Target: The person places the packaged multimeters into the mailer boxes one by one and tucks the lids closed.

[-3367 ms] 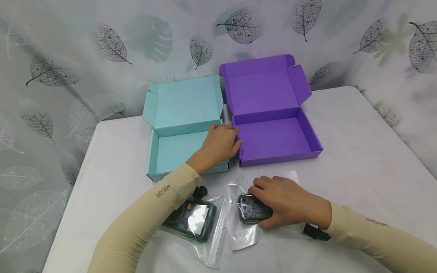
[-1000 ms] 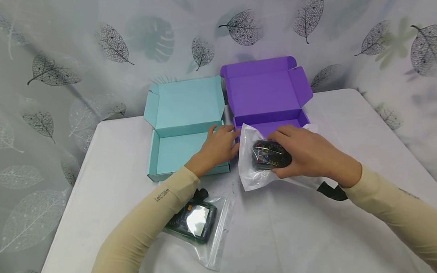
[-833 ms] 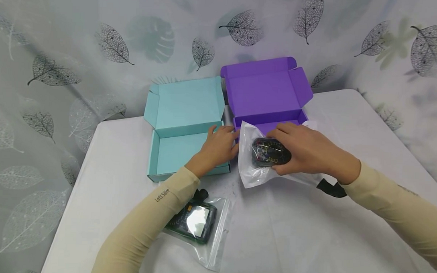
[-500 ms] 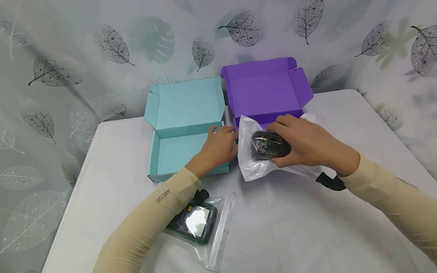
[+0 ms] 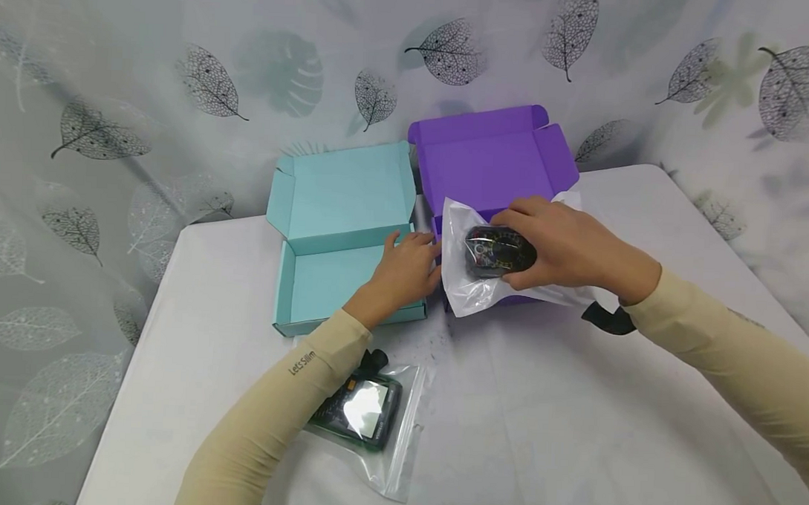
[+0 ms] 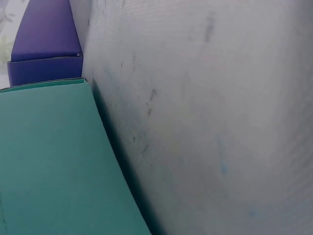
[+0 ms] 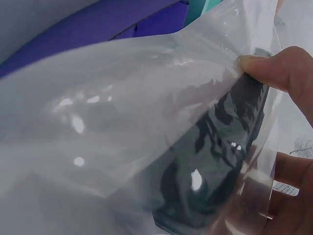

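Right hand [image 5: 555, 246] grips bagged black device [image 5: 500, 252] over purple box [image 5: 491, 163]; left hand [image 5: 407, 271], fingers loosely bent, left of purple box, at teal box [image 5: 319, 287]. Slick plastic could slide from grip; bag [image 5: 466, 295], overhanging purple box, could snag on wall.

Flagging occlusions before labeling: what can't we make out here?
Head: floor of the purple box, mostly behind right grip and held device.
Head: part of the tabletop device, behind left sleeve.
Left wrist: left grip, out of frame.
Right wrist: held device's details, lost in glare on its bag.
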Demonstrator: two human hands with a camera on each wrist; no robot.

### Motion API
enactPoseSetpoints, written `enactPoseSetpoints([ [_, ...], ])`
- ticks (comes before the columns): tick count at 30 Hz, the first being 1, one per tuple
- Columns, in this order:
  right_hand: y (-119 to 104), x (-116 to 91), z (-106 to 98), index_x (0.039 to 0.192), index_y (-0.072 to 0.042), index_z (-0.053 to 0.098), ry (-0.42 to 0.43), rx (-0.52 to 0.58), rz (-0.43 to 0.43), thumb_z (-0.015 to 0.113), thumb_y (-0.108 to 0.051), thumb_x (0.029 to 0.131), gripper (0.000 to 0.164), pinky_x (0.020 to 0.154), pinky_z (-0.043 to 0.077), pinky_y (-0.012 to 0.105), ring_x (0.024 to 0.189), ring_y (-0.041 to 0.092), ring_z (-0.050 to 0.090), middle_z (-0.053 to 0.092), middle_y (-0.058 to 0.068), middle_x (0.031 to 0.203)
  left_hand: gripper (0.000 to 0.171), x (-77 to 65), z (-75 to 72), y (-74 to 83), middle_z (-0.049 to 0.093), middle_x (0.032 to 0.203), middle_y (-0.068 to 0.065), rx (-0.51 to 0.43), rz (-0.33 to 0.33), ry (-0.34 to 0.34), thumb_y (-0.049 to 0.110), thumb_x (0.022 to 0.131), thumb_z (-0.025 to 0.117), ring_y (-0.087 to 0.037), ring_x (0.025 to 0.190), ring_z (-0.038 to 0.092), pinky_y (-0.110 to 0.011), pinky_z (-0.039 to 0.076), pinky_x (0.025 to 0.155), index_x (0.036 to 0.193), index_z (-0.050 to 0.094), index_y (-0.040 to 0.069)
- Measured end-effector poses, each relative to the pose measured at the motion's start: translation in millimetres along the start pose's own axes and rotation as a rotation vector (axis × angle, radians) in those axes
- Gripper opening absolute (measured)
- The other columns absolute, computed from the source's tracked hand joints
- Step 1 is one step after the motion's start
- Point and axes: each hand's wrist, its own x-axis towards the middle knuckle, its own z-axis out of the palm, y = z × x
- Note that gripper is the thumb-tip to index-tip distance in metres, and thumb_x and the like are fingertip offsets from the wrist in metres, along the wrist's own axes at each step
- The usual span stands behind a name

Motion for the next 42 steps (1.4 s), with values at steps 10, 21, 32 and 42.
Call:
enactPoseSetpoints([
  [10,6.1,11.3,-2.6,0.131,-0.009,0.067,-0.015,0.008,0.005,0.090,-0.028,0.073,0.066,0.076,0.053,0.049,0.091,0.030,0.059,0.060,0.010,0.114,0.030,0.5,1.4,-0.7,0.056,0.149,-0.007,-0.012,-0.021,-0.004,0.024,0.105,0.060,-0.025,0.141,0.047,-0.063,0.028,0.115,0.129,0.073,0.011],
  [21,12.1,20.0,-3.8,0.131,-0.007,0.066,-0.021,0.017,0.008,0.090,-0.026,0.072,0.066,0.076,0.054,0.049,0.090,0.031,0.060,0.060,0.011,0.113,0.031,2.0,1.0,-0.4,0.059,0.147,-0.006,0.011,-0.028,0.006,0.028,0.106,0.060,-0.025,0.138,0.049,-0.063,0.029,0.114,0.129,0.073,0.012],
  [32,18.7,28.4,1.9,0.131,-0.008,0.066,-0.036,0.035,0.020,0.089,-0.025,0.073,0.064,0.074,0.054,0.048,0.092,0.030,0.060,0.060,0.010,0.114,0.030,0.6,3.4,0.6,0.058,0.148,-0.006,0.026,-0.038,-0.003,0.029,0.106,0.060,-0.025,0.139,0.049,-0.063,0.030,0.114,0.126,0.074,0.012],
  [42,27.9,35.7,5.9,0.133,-0.004,0.065,-0.077,0.047,0.051,0.090,-0.025,0.074,0.068,0.080,0.056,0.050,0.098,0.032,0.061,0.061,0.014,0.119,0.038,0.7,3.0,0.3,0.057,0.149,-0.007,0.014,-0.032,-0.010,0.031,0.108,0.057,-0.028,0.140,0.048,-0.063,0.028,0.114,0.138,0.068,0.012],
])
